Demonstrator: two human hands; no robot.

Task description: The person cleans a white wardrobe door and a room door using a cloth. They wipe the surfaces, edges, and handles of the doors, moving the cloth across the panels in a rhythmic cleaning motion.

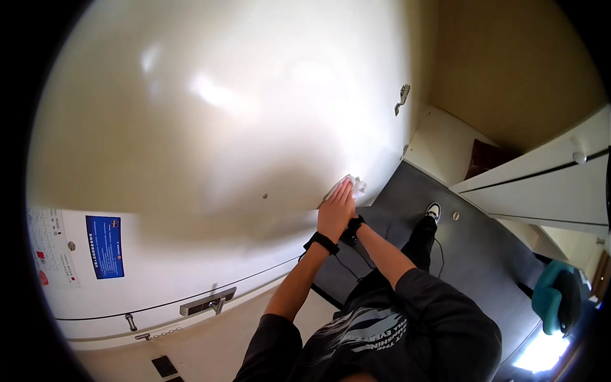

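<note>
A crumpled white cloth [359, 187] is pressed against the lower corner of an open white cabinet door [286, 119]. My left hand [335, 210] lies over the cloth with its fingers stretched and together. Partly hidden behind it, my right hand [353, 205] meets the same cloth, and most of its fingers cannot be seen. Each wrist wears a black band. Metal hinges [403, 99] run along the door's right side, and a small screw [265, 196] sits near its lower edge.
To the left, a white door [200, 248] carries a blue printed notice [105, 247], a lever handle [217, 304] and a door chain [164, 332]. Right of me are an open cabinet compartment [446, 138], a round object [456, 216] on the grey floor [477, 258], and a teal chair [546, 296]. A thin cable [442, 258] lies by my foot.
</note>
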